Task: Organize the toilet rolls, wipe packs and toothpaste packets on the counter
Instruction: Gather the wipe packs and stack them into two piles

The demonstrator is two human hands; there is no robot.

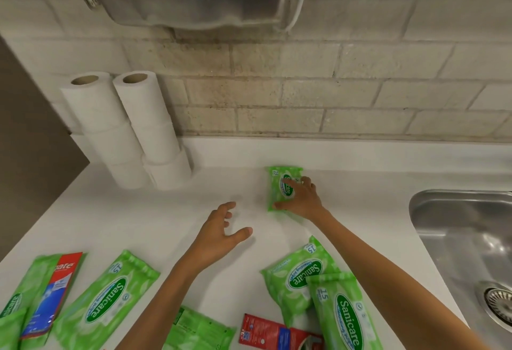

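**Item 1, toilet rolls.** White paper rolls are stacked upright in two columns, left (pixel 105 128) and right (pixel 151 128), at the back left of the white counter (pixel 138 225). The columns stand just beside each other and against the pale brick wall (pixel 304 94). This group is judged done.

**Item 2, wipe packs.** One green soft plastic pack with a dark oval label (pixel 278 183) lies flat near the back wall, well apart from the rest. It is covered by the right hand (pixel 300 197), whose fingers are spread across the top face while the thumb is set against the near end. No curl round the pack is seen. It is judged to be the first of a row being laid out.

Five more green packs remain scattered along the near edge:
- one at the far left (pixel 16 288)
- one left of centre (pixel 108 299)
- one face-down at the bottom (pixel 199 330)
- two overlapping on the right (pixel 296 275) (pixel 343 313)

**Item 3, toothpaste packets.** Two red card boxes are unsorted. One (pixel 55 288) rests across the far-left pack and one (pixel 274 333) lies at the bottom edge.

**Item 4, left hand** (pixel 219 230). It is held over bare counter with fingers loosely spread, and nothing is gripped.

**Item 5, surroundings.** A stainless steel sink (pixel 421 205) is set into the counter at the right.

**Progress.** Most of the sorting is judged outstanding.
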